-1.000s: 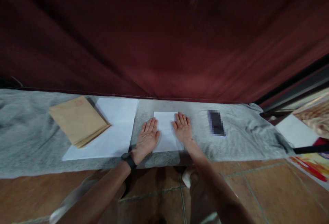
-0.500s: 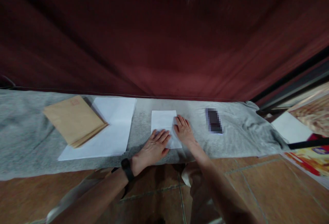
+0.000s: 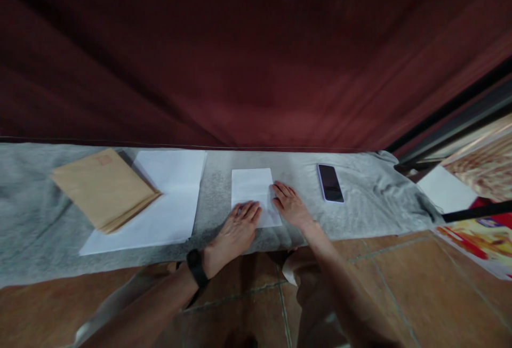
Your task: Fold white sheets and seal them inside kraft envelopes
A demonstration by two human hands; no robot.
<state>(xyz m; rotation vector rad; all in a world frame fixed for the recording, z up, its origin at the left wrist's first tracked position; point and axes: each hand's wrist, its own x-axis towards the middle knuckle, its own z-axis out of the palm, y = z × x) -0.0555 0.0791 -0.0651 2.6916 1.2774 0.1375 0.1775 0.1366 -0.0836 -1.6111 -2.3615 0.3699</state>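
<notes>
Head view: left hand palm-down, fingers extended and unclenched, covering the near-left part of one creased white sheet, mid-bench. Right hand angled inward, fingers outstretched at the sheet's right edge. To the left, one stack of brown envelopes (number unclear) overlaps larger white paper. To the right, one smartphone, apart from both hands.

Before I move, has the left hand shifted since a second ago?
Yes: against the brown envelopes, the left hand has moved right and down in view, further onto the small paper.
</notes>
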